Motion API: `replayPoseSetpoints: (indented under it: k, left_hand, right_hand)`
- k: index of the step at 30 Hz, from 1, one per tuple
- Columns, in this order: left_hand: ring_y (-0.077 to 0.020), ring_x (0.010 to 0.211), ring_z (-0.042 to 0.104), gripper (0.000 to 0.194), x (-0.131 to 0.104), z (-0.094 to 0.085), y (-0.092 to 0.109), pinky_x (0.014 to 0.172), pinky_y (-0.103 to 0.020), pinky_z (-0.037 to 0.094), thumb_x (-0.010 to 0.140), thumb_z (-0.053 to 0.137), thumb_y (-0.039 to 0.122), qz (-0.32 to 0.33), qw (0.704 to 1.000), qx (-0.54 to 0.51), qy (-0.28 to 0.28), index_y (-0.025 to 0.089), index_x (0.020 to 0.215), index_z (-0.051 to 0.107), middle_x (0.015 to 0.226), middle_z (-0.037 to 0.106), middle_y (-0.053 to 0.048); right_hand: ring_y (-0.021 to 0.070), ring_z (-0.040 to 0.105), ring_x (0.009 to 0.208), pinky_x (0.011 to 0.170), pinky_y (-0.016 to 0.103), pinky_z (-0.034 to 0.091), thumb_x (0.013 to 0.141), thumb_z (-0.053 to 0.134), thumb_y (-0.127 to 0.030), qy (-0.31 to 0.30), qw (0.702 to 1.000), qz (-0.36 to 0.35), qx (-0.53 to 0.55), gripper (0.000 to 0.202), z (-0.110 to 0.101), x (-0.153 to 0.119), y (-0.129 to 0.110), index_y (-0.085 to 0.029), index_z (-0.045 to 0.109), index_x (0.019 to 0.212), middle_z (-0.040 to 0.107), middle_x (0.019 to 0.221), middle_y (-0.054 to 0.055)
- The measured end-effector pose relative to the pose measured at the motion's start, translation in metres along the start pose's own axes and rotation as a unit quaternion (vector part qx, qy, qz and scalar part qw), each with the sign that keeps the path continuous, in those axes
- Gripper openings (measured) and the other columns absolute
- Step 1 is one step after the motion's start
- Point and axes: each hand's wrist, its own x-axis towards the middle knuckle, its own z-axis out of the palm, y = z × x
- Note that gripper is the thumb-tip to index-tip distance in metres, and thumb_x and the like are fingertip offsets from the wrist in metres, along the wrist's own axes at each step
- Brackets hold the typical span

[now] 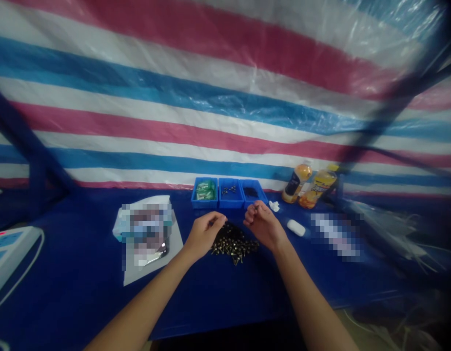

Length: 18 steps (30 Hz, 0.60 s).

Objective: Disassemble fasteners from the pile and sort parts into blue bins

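Observation:
My left hand [205, 233] is closed in a pinch over the left side of a heap of small metal parts [235, 247]. The parts look dark and brassy, and their exact kind is too small to make out. On the heap's right side my right hand [264, 225] is raised, its fingers curled in with the thumb against them. Whatever sits between the fingertips of either hand is hidden or too tiny to name. Behind the hands stand three blue bins: one with green-and-white pieces [205, 190], one with a few small metal pieces [229, 189], one with dark pieces [251, 191].
Two drink bottles [297, 183] stand at the back right. Nearby lie a crumpled tissue [274, 205] and a white case [296, 227]. Plastic bags [386, 229] rest farther right. Paper [176, 248] with blurred items lies left, beyond it a power strip [9, 253]. A striped sheet [210, 117] hangs behind.

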Motion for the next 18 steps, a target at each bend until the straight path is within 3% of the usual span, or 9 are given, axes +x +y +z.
replayPoseSetpoints:
  k: [4,6,10,12,15,18]
  left_hand:
    - [-0.0207,0.086,0.064,0.033,-0.001,-0.001,0.002,0.081,-0.031,0.048,0.091,0.049,0.046,0.002,1.000,0.004,-0.002,0.019,0.090,0.068,0.092,0.071,-0.003]
    - [-0.0206,0.085,0.065,0.033,-0.001,-0.001,0.003,0.080,-0.031,0.049,0.091,0.048,0.046,0.001,1.000,0.005,-0.004,0.019,0.090,0.068,0.092,0.071,-0.003]
    - [-0.0210,0.085,0.065,0.034,-0.001,-0.001,0.001,0.080,-0.031,0.049,0.091,0.048,0.047,-0.001,1.000,0.005,0.001,0.019,0.091,0.068,0.092,0.071,-0.004]
    - [-0.0212,0.085,0.064,0.035,-0.001,-0.001,0.000,0.080,-0.032,0.048,0.091,0.048,0.047,0.000,1.000,0.006,0.002,0.019,0.090,0.068,0.091,0.071,-0.004]
    - [-0.0208,0.085,0.064,0.035,-0.001,-0.001,0.000,0.080,-0.031,0.047,0.092,0.048,0.047,0.002,1.000,0.012,-0.002,0.019,0.090,0.068,0.091,0.071,-0.003]
    - [-0.0196,0.082,0.063,0.033,-0.001,-0.002,0.001,0.075,-0.029,0.046,0.092,0.048,0.046,0.008,1.000,0.029,-0.005,0.020,0.090,0.068,0.090,0.070,-0.003]
  right_hand:
    - [0.0113,0.045,0.055,0.051,0.024,0.036,0.077,0.064,-0.050,0.022,0.994,0.093,-0.049,0.033,-0.009,0.005,0.006,-0.019,0.053,0.071,0.051,0.067,0.000]
    - [0.0101,0.044,0.052,0.047,0.023,0.031,0.074,0.067,-0.050,0.065,0.985,0.110,-0.112,0.036,-0.014,0.009,0.012,-0.017,0.055,0.067,0.052,0.062,0.000]
    - [0.0102,0.049,0.049,0.046,0.023,0.032,0.072,0.068,-0.053,0.185,0.974,0.041,-0.121,0.045,-0.022,0.016,0.020,-0.019,0.060,0.100,0.064,0.074,0.001]
    - [0.0105,0.048,0.047,0.046,0.024,0.034,0.071,0.070,-0.051,0.217,0.965,0.019,-0.144,0.049,-0.026,0.018,0.021,-0.019,0.060,0.106,0.065,0.073,0.001]
    - [0.0118,0.046,0.047,0.046,0.025,0.034,0.074,0.065,-0.047,0.217,0.948,0.007,-0.233,0.037,-0.035,0.019,0.023,-0.016,0.066,0.095,0.061,0.063,0.000]
    - [0.0159,0.056,0.059,0.054,0.027,0.040,0.076,0.061,-0.036,0.160,0.912,-0.003,-0.378,0.023,-0.049,0.018,0.025,-0.018,0.070,0.087,0.065,0.067,0.002]
